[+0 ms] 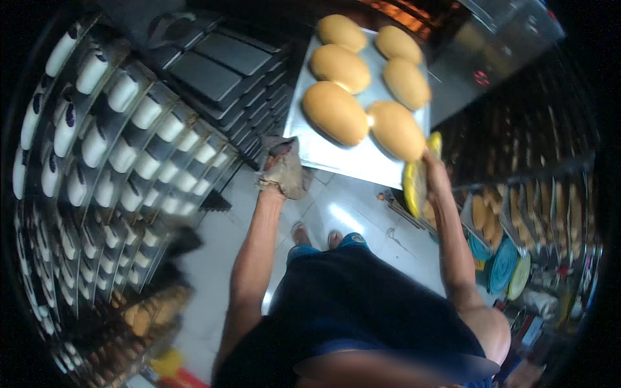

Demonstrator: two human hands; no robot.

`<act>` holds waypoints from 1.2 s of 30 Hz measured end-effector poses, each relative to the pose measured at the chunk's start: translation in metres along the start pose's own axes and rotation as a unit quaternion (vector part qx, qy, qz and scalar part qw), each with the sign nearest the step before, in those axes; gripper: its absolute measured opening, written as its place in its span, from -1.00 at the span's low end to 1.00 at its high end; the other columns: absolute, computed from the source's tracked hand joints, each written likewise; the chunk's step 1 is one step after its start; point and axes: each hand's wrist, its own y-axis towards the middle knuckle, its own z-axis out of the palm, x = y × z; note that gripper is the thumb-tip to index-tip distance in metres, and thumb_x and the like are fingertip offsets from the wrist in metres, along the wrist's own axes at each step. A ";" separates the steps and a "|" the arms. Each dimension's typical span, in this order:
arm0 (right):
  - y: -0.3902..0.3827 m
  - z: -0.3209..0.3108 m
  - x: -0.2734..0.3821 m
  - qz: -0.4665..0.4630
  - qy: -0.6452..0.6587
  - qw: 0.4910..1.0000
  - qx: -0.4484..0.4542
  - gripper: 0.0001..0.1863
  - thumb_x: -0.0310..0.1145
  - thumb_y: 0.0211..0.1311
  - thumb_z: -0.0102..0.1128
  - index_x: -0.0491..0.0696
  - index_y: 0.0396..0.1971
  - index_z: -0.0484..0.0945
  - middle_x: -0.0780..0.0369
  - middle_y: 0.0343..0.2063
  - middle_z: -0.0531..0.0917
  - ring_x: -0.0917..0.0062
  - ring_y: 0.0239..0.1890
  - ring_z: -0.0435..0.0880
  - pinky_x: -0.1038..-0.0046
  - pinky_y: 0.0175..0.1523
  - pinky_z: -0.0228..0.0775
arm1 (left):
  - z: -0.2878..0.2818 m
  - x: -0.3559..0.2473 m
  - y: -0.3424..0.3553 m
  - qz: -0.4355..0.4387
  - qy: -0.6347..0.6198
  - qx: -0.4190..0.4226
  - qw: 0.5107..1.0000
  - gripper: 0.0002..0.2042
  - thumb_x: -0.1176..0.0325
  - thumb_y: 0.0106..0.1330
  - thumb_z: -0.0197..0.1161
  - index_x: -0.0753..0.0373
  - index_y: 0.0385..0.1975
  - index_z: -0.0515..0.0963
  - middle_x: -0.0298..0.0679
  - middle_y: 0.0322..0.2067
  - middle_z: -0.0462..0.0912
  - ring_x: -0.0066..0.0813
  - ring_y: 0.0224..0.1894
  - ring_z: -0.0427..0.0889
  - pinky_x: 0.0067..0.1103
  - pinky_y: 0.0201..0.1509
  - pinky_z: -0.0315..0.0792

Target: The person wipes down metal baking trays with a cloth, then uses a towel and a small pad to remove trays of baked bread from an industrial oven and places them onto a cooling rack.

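A shiny metal baking tray (315, 150) is held out in front of me at a slight tilt, with several golden-brown oval loaves (334, 113) on it in two rows. My left hand (279, 151) is closed on the tray's near left corner through a worn grey-brown cloth (295, 176). At the near right corner, my right hand (436, 176) grips the tray's side with a yellow-edged pad (413, 189) between. The cloth and pad hide part of the fingers on both hands.
An oven opening (407, 16) glows orange beyond the tray. Dark stacked pans (217, 71) stand at the far left, beside a rack of pale dough pieces (123, 90). Shelves of baked bread (485, 216) line the right side. White floor tiles (317, 207) lie below.
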 end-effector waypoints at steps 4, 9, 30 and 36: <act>0.010 0.001 -0.001 -0.050 0.015 0.999 0.004 -0.56 -0.06 0.39 0.08 -0.19 -0.08 0.50 0.18 -0.38 0.63 0.44 -0.44 0.65 0.32 -0.31 0.55 | 0.031 0.062 0.002 0.133 -0.009 -0.072 0.988 -0.68 0.28 0.45 0.02 0.20 0.14 0.41 -0.28 -0.01 0.59 -0.32 0.04 0.53 -0.39 0.26 0.33; 0.011 -0.021 -0.014 -0.003 0.077 0.994 0.073 -0.52 0.00 0.38 0.09 -0.17 -0.06 0.49 0.16 -0.34 0.64 0.39 -0.38 0.65 0.29 -0.23 0.54 | 0.043 0.003 -0.044 0.162 -0.042 -0.186 0.968 -0.65 0.17 0.38 0.06 0.23 0.06 0.45 -0.26 -0.07 0.63 -0.31 -0.01 0.56 -0.38 0.18 0.38; -0.121 -0.052 -0.122 -0.170 -0.223 0.952 0.121 -0.43 0.03 0.46 -0.05 -0.26 -0.08 0.57 0.23 -0.38 0.60 0.53 -0.38 0.49 0.45 -0.26 0.35 | 0.160 0.131 -0.392 0.062 0.071 -0.231 0.968 -0.34 0.01 0.21 0.24 0.39 0.19 0.37 0.01 0.13 0.51 -0.20 0.21 0.47 -0.43 0.30 0.35; -0.190 -0.027 -0.188 -0.201 -0.175 0.932 0.244 -0.51 -0.10 0.41 0.14 -0.36 -0.17 0.52 0.14 -0.29 0.60 0.46 -0.32 0.53 0.39 -0.24 0.40 | 0.140 0.090 -0.566 -0.096 -0.288 -0.207 0.930 -0.71 0.32 0.33 0.27 0.27 0.01 0.58 -0.21 -0.06 0.66 -0.46 -0.06 0.65 -0.54 0.03 0.55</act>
